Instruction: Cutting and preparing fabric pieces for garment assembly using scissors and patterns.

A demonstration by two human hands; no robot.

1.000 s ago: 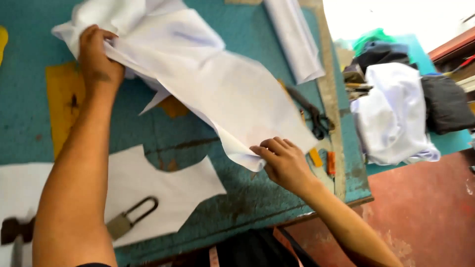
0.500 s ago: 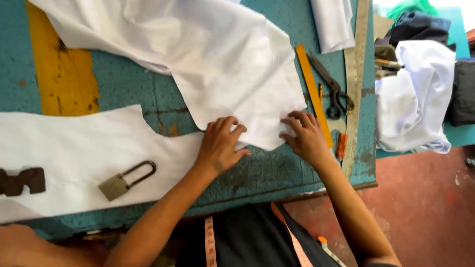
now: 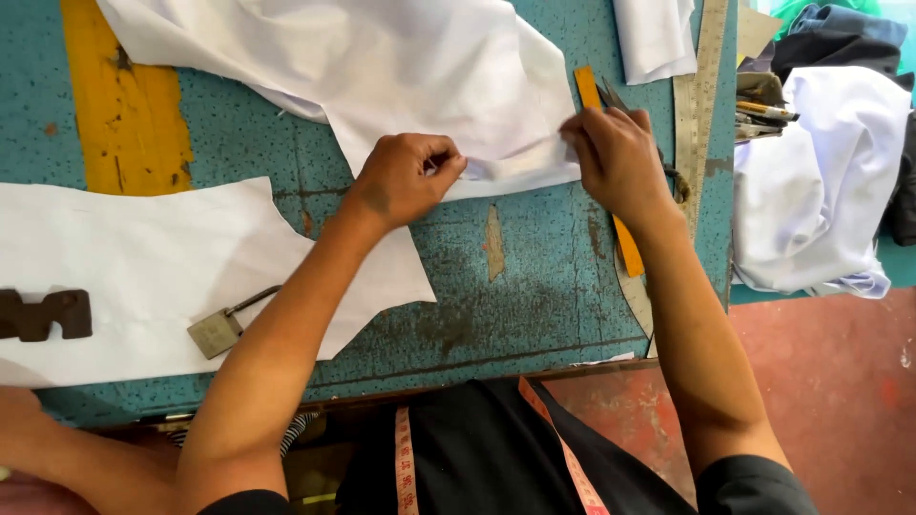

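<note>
Left hand (image 3: pixel 405 179) pinched shut on lower edge of white cloth (image 3: pixel 410 67); right hand (image 3: pixel 615 157) likewise pinched on same edge, cloth spread over teal table (image 3: pixel 534 277); below left, flat white cut piece (image 3: pixel 153 267) weighted by padlock (image 3: pixel 224 324); orange ruler (image 3: pixel 625 243) under right wrist; scissors partly hidden.

operator body: two bare forearms, left hand (image 3: pixel 405 181) and right hand (image 3: pixel 615 157) uncovered, no gloves, rings or watch visible. short dark sleeves end at the upper arms. torso wears a black garment. an orange measuring tape (image 3: pixel 405 467) hangs around the neck, both ends down the front.
</note>
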